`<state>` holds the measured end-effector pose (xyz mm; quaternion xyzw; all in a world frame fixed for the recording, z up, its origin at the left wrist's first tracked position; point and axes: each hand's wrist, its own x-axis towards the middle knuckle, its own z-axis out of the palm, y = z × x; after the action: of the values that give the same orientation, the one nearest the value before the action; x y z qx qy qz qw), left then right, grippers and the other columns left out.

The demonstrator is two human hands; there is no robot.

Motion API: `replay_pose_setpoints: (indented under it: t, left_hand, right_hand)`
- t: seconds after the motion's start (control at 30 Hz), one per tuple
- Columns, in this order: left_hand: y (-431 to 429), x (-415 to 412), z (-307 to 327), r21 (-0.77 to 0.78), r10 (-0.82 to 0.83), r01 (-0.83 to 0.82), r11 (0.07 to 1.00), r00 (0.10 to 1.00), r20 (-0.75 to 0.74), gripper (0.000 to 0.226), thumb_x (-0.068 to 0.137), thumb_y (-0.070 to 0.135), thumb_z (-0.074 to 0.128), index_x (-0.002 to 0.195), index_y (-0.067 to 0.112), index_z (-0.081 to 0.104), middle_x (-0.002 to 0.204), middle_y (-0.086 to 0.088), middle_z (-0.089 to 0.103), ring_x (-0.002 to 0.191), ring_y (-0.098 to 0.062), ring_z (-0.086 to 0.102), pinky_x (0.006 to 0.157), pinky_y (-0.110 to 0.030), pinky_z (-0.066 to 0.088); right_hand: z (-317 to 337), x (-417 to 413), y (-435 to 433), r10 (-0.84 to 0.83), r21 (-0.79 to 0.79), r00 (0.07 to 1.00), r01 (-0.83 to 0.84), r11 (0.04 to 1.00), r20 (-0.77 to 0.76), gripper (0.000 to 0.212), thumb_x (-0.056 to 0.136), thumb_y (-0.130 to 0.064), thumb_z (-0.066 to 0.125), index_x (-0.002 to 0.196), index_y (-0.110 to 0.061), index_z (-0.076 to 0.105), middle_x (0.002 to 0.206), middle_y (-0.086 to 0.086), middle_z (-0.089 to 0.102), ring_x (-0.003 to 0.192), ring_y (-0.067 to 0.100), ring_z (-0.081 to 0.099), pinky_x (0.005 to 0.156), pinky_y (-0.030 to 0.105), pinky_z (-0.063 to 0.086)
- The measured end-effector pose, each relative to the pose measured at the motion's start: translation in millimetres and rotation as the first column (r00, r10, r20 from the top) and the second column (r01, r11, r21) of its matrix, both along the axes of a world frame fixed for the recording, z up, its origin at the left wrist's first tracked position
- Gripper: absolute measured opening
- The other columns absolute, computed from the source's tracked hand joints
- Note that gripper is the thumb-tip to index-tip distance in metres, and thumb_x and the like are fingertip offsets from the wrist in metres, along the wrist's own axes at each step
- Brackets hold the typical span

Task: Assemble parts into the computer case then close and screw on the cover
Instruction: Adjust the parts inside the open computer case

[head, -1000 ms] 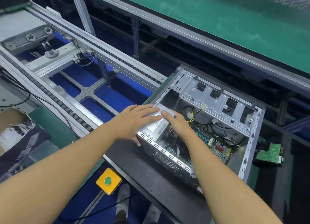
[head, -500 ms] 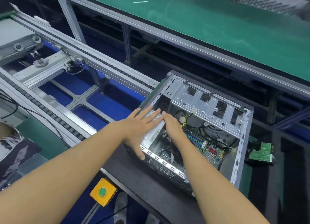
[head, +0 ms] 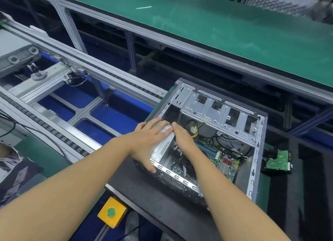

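An open computer case (head: pixel 255 161) lies on its side on a dark foam mat (head: pixel 149 195), with the motherboard (head: pixel 225 165) and loose cables showing inside. A silver power supply (head: pixel 163 143) sits in the case's near-left corner. My left hand (head: pixel 147 141) lies flat on its top with straight fingers, the thumb down over the case's outer wall. My right hand (head: pixel 182 138) reaches into the case and presses against the power supply's inner side, its fingertips meeting those of my left hand.
A hard drive (head: pixel 276 160) with a green circuit board lies right of the case. A yellow box with a green button (head: pixel 111 212) sits below the mat's front edge. A roller conveyor (head: pixel 72 100) runs to the left, and a green-topped bench (head: pixel 216 29) stands behind.
My left hand's fingers have straightened and spread over the power supply, which has sunk deeper into the case's corner. My right hand stays against its inner side.
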<state>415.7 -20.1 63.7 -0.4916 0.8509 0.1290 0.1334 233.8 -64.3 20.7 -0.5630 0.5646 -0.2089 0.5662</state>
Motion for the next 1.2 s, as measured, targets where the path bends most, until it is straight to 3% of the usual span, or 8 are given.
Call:
replay_pose_setpoints:
  t: [0.23,0.5,0.6,0.67,0.73,0.83,0.93,1.2]
  left_hand:
    - [2.5,-1.8,1.6,-0.017,0.008,-0.008,1.0,1.0,0.011,0.145,0.049,0.086,0.063,0.153,0.03,-0.02,0.162,0.007,-0.023,0.145,-0.019,-0.031,0.119,-0.053,-0.001]
    - [33.8,6.7,-7.0,-0.105,0.085,-0.106,0.989,0.979,-0.188,0.136,0.06,0.09,0.055,0.156,0.024,-0.016,0.158,0.01,-0.033,0.145,-0.01,-0.03,0.118,-0.044,-0.012]
    - [53.8,23.1,-6.7,-0.073,0.2,-0.284,0.956,0.812,-0.548,0.103,0.078,0.081,0.047,0.158,0.034,0.003,0.16,0.024,-0.02,0.147,0.003,-0.014,0.118,-0.034,-0.003]
    - [64.6,45.4,-4.3,-0.014,0.306,-0.444,0.896,0.64,-0.704,0.059,0.092,0.061,0.049,0.146,0.041,0.036,0.16,0.024,0.018,0.14,0.01,0.019,0.115,-0.032,0.015]
    - [78.0,72.2,-4.9,0.18,0.473,-0.599,0.78,0.377,-0.796,0.019,0.098,0.047,0.047,0.105,0.045,0.065,0.111,0.017,0.07,0.094,0.015,0.057,0.091,-0.029,0.045]
    - [109.8,117.9,-16.1,0.372,0.628,-0.703,0.606,0.136,-0.766,0.04,0.099,0.047,0.039,0.071,0.032,0.065,0.041,0.004,0.048,0.038,-0.012,0.05,0.045,-0.022,0.038]
    - [147.1,163.8,-38.8,0.462,0.73,-0.747,0.478,0.045,-0.682,0.051,0.099,0.048,0.04,0.063,0.022,0.064,0.038,0.003,0.042,0.035,-0.014,0.045,0.043,-0.024,0.033]
    - [256.2,267.7,-112.5,0.495,0.907,-0.859,0.133,-0.095,-0.41,0.016,0.095,0.023,0.055,0.082,0.018,0.062,0.09,-0.007,0.07,0.093,-0.029,0.065,0.078,-0.032,0.048]
  right_hand:
    - [4.3,-0.5,19.5,0.006,-0.1,0.999,-0.01,0.995,-0.037,0.045,0.108,-0.049,0.029,0.145,-0.029,0.045,0.147,-0.001,0.051,0.129,0.013,0.047,0.091,0.025,0.037]
    - [26.5,5.3,63.9,-0.028,-0.236,0.979,-0.021,0.971,-0.203,0.072,0.104,-0.033,0.052,0.163,-0.022,0.012,0.17,-0.002,0.013,0.156,0.02,0.008,0.125,0.042,0.013]
    - [40.8,25.7,75.1,-0.113,-0.347,0.963,0.021,0.938,-0.245,0.063,0.102,-0.025,0.055,0.158,-0.02,0.027,0.165,0.002,0.021,0.152,0.022,0.014,0.124,0.044,0.017]
    - [50.2,47.2,83.2,-0.132,-0.442,0.962,0.013,0.897,-0.239,0.055,0.099,-0.018,0.057,0.151,-0.017,0.038,0.156,0.004,0.032,0.145,0.022,0.024,0.122,0.043,0.021]
    - [56.7,71.3,89.8,-0.137,-0.55,0.968,-0.002,0.835,-0.211,0.046,0.097,-0.007,0.058,0.141,-0.012,0.047,0.145,0.007,0.039,0.137,0.019,0.032,0.119,0.04,0.025]
    - [57.7,115.8,105.3,-0.135,-0.634,0.979,0.007,0.774,-0.154,0.043,0.093,0.009,0.05,0.13,-0.012,0.055,0.134,0.009,0.042,0.121,0.002,0.042,0.11,0.019,0.031]
    - [47.2,166.3,126.2,-0.043,-0.592,0.989,-0.05,0.804,-0.142,0.043,0.096,0.008,0.043,0.125,-0.024,0.051,0.126,0.002,0.041,0.09,-0.011,0.046,0.085,0.002,0.034]
    - [-27.3,294.5,173.6,0.237,-0.199,0.952,-0.275,0.941,-0.195,0.037,0.098,-0.001,0.047,0.125,-0.025,0.045,0.119,0.002,0.052,0.074,0.01,0.053,0.065,0.03,0.043]
